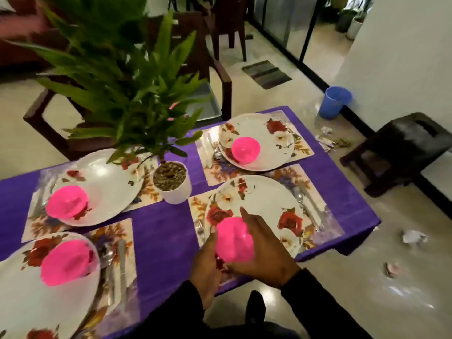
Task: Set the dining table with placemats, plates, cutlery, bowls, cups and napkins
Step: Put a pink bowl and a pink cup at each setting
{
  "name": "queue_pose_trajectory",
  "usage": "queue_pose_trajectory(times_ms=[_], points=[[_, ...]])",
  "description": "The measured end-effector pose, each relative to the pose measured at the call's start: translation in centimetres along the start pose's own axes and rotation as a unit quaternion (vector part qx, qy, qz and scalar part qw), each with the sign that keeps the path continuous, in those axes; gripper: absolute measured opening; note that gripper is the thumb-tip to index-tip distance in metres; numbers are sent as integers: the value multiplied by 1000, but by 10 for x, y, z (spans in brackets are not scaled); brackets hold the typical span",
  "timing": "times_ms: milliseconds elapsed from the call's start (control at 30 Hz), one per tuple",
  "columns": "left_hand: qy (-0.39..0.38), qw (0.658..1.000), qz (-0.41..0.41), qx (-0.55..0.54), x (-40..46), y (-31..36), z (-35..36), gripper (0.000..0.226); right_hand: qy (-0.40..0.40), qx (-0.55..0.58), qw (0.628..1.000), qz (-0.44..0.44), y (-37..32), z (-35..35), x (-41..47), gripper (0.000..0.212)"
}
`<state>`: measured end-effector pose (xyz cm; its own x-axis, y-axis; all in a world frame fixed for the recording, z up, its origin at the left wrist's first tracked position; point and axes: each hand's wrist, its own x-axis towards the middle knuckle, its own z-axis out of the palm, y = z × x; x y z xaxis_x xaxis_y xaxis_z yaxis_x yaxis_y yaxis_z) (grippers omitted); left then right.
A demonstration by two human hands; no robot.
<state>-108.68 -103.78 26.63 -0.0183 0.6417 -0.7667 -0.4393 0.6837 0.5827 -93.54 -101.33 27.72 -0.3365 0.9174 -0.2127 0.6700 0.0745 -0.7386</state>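
Observation:
Four floral placemats lie on the purple table (166, 236), each with a white rose-patterned plate and a pink bowl. On the near right plate (269, 201) sits a pink bowl (232, 241). My left hand (206, 267) and my right hand (261, 250) hold it from both sides, fingers curved around it. Other pink bowls sit on the far right plate (245, 148), the far left plate (66, 201) and the near left plate (64, 261). Cutlery (305, 204) lies beside the plates on the mats.
A potted plant (175, 182) with tall green leaves stands at the table's middle. Dark wooden chairs stand beyond the table. To the right are a dark stool (401, 152), a blue bucket (335, 102) and crumpled paper scraps (413, 237) on the floor.

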Motion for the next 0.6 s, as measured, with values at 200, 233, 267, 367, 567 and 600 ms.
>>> queue_pose_trajectory(times_ms=[200,233,267,367,567,600], points=[[34,997,66,19,16,12,38,24,10,-18,1000,23,33,-40,25,130],[29,997,66,18,21,13,41,25,13,-27,999,20,37,-45,30,128],[25,998,63,16,27,14,44,25,14,-38,999,24,40,-48,35,127],[21,999,48,13,48,13,60,23,9,-55,997,60,58,-55,47,127],[52,998,38,15,96,8,104,26,-5,-89,990,108,101,-77,80,128],[61,997,37,12,102,6,110,26,-16,-94,989,110,108,-80,87,129]])
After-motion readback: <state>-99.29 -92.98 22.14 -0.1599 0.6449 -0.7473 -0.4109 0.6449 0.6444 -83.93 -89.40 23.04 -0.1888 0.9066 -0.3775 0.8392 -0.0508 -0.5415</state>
